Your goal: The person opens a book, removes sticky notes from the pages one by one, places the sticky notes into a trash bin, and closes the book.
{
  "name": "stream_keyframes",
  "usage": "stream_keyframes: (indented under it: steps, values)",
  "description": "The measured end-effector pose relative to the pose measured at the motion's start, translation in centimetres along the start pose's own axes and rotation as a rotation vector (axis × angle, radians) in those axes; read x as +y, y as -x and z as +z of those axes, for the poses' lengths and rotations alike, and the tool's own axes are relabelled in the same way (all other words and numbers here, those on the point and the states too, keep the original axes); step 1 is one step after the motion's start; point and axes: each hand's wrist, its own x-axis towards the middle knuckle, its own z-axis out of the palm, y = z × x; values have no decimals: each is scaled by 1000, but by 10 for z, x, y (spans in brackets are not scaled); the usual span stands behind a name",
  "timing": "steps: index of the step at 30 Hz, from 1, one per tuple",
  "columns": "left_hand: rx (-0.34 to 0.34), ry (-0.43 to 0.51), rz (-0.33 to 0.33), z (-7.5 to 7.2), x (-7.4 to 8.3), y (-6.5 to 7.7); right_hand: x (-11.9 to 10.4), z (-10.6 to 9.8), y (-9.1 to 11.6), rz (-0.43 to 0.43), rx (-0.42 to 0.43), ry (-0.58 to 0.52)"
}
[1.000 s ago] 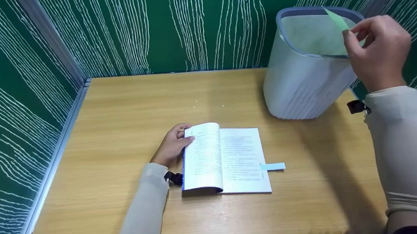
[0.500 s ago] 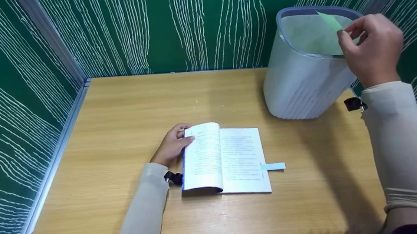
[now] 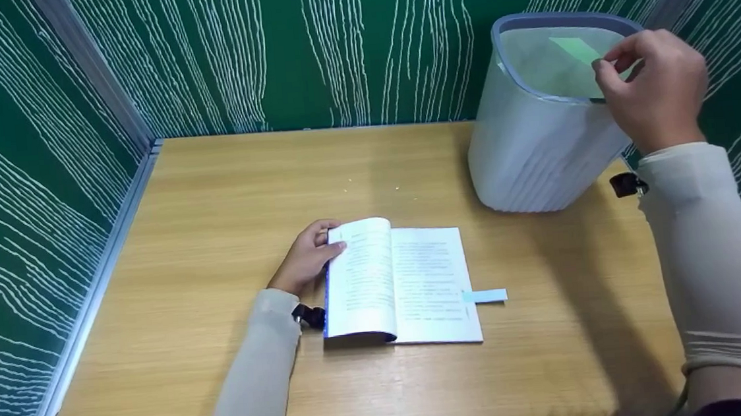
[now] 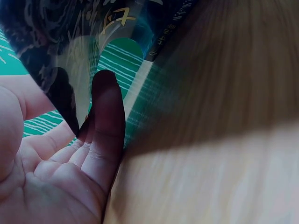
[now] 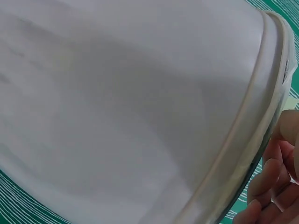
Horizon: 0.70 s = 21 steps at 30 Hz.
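Note:
My right hand (image 3: pixel 658 86) is over the near right rim of a white trash can (image 3: pixel 538 155) with a blue-grey rim. Between thumb and fingertips it pinches a green paper strip (image 3: pixel 575 50), which hangs over the can's opening. In the right wrist view the can's wall fills most of the picture, with the curled fingers (image 5: pixel 275 186) beside the rim. An open book (image 3: pixel 429 276) lies on the table. Its left half is raised, and my left hand (image 3: pixel 305 256) grips that edge, thumb on the page. The left wrist view shows the dark cover (image 4: pixel 51 51) above the fingers.
A light blue paper tab (image 3: pixel 488 296) sticks out from the book's right edge. Tiny white specks (image 3: pixel 397 188) lie on the wooden table (image 3: pixel 244 198) behind the book. Green panels with white lines (image 3: pixel 286 56) stand around the table, close behind the trash can.
My right hand has shifted left, further over the trash can's opening. The green strip's free end has moved left and lower. The left hand and the book have stayed still.

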Motion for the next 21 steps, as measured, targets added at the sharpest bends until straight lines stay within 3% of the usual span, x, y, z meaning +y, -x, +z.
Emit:
stream_keyframes:
  steps: [21]
  values:
    - [7, -6, 2, 1, 1, 0, 2, 3, -2, 0, -51, 6]
